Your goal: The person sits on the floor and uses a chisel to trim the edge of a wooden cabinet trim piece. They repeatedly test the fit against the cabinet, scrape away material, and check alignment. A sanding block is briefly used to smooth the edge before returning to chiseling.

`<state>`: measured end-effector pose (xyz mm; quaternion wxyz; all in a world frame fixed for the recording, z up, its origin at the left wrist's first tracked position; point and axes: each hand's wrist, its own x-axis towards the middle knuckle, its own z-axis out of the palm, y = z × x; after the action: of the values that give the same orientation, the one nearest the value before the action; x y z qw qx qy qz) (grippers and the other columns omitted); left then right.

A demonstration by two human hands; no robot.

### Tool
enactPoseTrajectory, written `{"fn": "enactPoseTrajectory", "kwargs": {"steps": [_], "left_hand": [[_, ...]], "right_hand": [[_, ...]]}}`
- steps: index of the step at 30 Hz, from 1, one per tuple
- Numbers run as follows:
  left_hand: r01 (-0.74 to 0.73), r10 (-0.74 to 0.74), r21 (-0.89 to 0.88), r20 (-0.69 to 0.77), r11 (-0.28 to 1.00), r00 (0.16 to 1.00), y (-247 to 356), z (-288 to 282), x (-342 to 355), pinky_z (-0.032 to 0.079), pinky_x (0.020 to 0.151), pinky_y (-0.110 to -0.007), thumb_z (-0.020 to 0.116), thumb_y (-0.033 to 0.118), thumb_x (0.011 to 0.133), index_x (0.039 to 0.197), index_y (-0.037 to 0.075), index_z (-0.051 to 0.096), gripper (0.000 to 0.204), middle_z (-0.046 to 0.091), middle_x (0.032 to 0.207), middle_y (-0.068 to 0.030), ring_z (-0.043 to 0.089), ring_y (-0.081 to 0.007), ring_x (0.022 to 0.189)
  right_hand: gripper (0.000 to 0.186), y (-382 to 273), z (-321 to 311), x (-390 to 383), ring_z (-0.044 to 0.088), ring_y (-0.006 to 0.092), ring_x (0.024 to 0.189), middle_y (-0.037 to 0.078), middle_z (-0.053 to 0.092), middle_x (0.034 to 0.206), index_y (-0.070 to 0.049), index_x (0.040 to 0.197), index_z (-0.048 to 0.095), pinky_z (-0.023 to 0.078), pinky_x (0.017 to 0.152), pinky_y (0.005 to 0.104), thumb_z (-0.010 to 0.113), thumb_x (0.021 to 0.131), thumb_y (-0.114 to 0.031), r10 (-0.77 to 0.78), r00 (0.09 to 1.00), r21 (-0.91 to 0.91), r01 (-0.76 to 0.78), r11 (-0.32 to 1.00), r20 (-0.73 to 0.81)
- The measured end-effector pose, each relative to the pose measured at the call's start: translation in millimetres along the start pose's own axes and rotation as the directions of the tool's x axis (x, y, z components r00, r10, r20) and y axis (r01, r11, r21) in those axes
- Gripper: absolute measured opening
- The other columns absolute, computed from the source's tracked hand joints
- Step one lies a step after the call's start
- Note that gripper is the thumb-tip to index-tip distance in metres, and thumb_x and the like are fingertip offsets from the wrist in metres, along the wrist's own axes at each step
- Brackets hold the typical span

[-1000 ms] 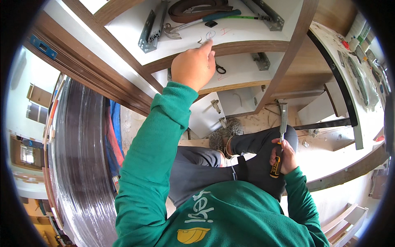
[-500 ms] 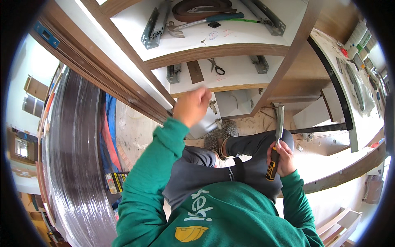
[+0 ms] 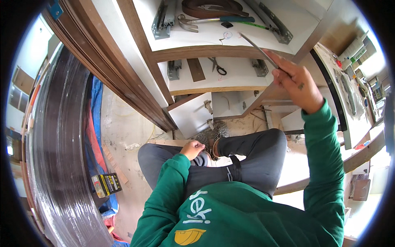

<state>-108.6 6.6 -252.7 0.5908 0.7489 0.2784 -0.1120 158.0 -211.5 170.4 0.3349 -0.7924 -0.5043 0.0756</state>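
Observation:
My right hand (image 3: 295, 82) is raised before the right side of the cabinet, closed round a chisel. The chisel's thin metal blade (image 3: 259, 50) points up and left, its tip in front of the upper shelf; the hand hides the handle. Low over my left thigh, my left hand (image 3: 192, 150) is curled closed, and whatever it holds, if anything, is hidden. On the upper shelf (image 3: 197, 50) lie a claw hammer (image 3: 218, 19), a coil of brown edge strip (image 3: 193, 9) and a small black block (image 3: 227, 25). Scissors (image 3: 219, 68) and a brown strip of board (image 3: 196, 70) rest on the lower shelf.
Metal drawer runners (image 3: 163, 22) line the cabinet's sides. A white door panel (image 3: 191, 115) with hinges hangs open below. At left stand plastic-wrapped brown panels (image 3: 61, 136), with a yellow-and-black box (image 3: 106, 184) beside them. A cluttered worktop (image 3: 345, 99) is on the right.
My right hand has lifted the chisel from beside my right knee up toward the upper shelf. My left hand has dropped from in front of the lower shelf to my left thigh.

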Motion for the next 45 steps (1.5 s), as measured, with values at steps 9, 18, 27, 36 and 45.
{"fn": "enactPoseTrajectory", "kwargs": {"steps": [9, 18, 27, 36, 45], "left_hand": [[0.085, -0.080, 0.064, -0.086, 0.994, 0.993, -32.6, -2.1, 25.2, 0.057, 0.081, -0.040, 0.073, 0.049, 0.093, 0.102, 0.003, 0.077, 0.046, 0.078, 0.094, -0.0149, 0.075, -0.0309, 0.091], [-0.016, 0.028, 0.098, -0.119, 0.995, 0.992, -35.2, -1.1, 31.3, 0.052, 0.066, -0.033, 0.072, 0.034, 0.100, 0.098, 0.000, 0.071, 0.034, 0.073, 0.079, -0.0069, 0.066, -0.0159, 0.068], [-0.006, 0.011, 0.050, -0.106, 0.999, 0.994, -30.5, -0.2, 34.8, 0.052, 0.067, -0.034, 0.072, 0.035, 0.099, 0.100, -0.001, 0.071, 0.036, 0.073, 0.079, -0.0071, 0.067, -0.0163, 0.069], [0.025, -0.011, 0.122, -0.113, 0.992, 0.994, -24.8, -1.8, 33.4, 0.053, 0.068, -0.034, 0.072, 0.038, 0.099, 0.102, 0.000, 0.073, 0.038, 0.075, 0.082, -0.0082, 0.069, -0.0178, 0.071], [0.041, -0.029, 0.134, -0.092, 0.990, 0.995, -18.0, -4.0, 30.1, 0.056, 0.080, -0.040, 0.072, 0.046, 0.096, 0.102, 0.003, 0.075, 0.043, 0.077, 0.092, -0.0138, 0.073, -0.0288, 0.087]], "right_hand": [[0.045, -1.8, -43.7, 63.3, 0.067, 0.0367, 0.086, 0.021, 0.072, 0.101, -0.021, 0.146, 0.063, 0.054, 0.083, 0.0436, 0.064, 0.102, -0.014, -0.086, 0.967, -0.505, 0.201, 0.840, 0.240], [0.039, 6.5, -53.5, 92.3, 0.057, 0.0323, 0.068, 0.017, 0.062, 0.077, -0.016, 0.141, 0.068, 0.048, 0.069, 0.0440, 0.064, 0.103, -0.019, -0.133, 0.933, -0.580, 0.314, 0.751, 0.333], [0.033, 17.0, -49.2, 100.8, 0.061, 0.0312, 0.066, 0.015, 0.066, 0.078, -0.016, 0.133, 0.073, 0.050, 0.065, 0.0412, 0.067, 0.102, -0.022, -0.173, 0.939, -0.576, 0.320, 0.753, 0.296], [0.030, 11.9, -43.1, 105.0, 0.063, 0.0313, 0.066, 0.014, 0.067, 0.078, -0.015, 0.128, 0.076, 0.051, 0.065, 0.0434, 0.068, 0.101, -0.022, -0.296, 0.897, -0.604, 0.440, 0.665, 0.328], [0.034, 10.9, -48.6, 101.4, 0.055, 0.0281, 0.061, 0.011, 0.059, 0.071, -0.015, 0.134, 0.073, 0.047, 0.062, 0.0400, 0.065, 0.101, -0.020, -0.244, 0.911, -0.633, 0.407, 0.658, 0.331]]}}
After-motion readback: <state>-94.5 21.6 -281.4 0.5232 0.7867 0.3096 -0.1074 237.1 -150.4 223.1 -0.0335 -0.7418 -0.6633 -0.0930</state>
